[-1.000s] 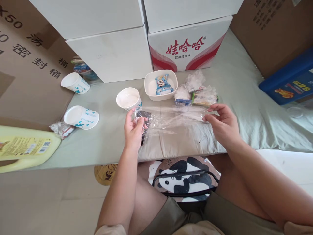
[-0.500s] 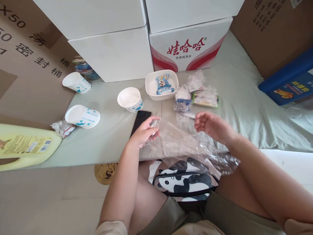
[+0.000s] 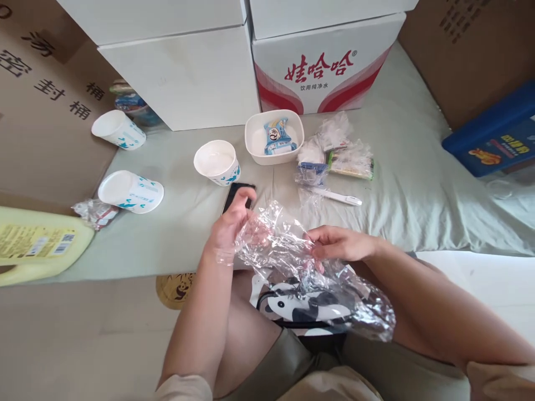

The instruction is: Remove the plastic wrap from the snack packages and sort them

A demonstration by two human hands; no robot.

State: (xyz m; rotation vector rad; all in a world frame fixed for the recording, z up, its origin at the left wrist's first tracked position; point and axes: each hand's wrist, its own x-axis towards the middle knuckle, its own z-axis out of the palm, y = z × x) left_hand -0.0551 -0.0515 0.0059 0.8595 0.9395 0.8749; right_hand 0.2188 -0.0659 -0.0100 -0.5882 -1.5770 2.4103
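Observation:
A crumpled clear plastic bag (image 3: pixel 288 245) stretches between my two hands and hangs down to the right over my lap. My left hand (image 3: pixel 232 223) is closed on its left end with bent fingers, partly covered by the shiny film. On the other side, the fingers of my right hand (image 3: pixel 340 243) pinch the film near its middle. Just behind my left hand lies a black phone (image 3: pixel 240 195), partly hidden by it. Beyond the right hand, a white pen-like stick (image 3: pixel 340 197) rests beside small plastic-wrapped packets (image 3: pixel 351 162).
A white bowl (image 3: pixel 253 146) holds blue snack packets (image 3: pixel 277 135). Nearby stands a paper cup (image 3: pixel 225 174); two more cups (image 3: pixel 146 192) lie tipped at left. White boxes (image 3: pixel 209 83) line the back. A yellow jug (image 3: pixel 79 236) and a blue container (image 3: pixel 480 133) flank the cloth-covered surface.
My right hand has come down and inward and now grips the bag. The bag is bunched higher between my hands. My left hand has shifted slightly left, and the white stick is uncovered.

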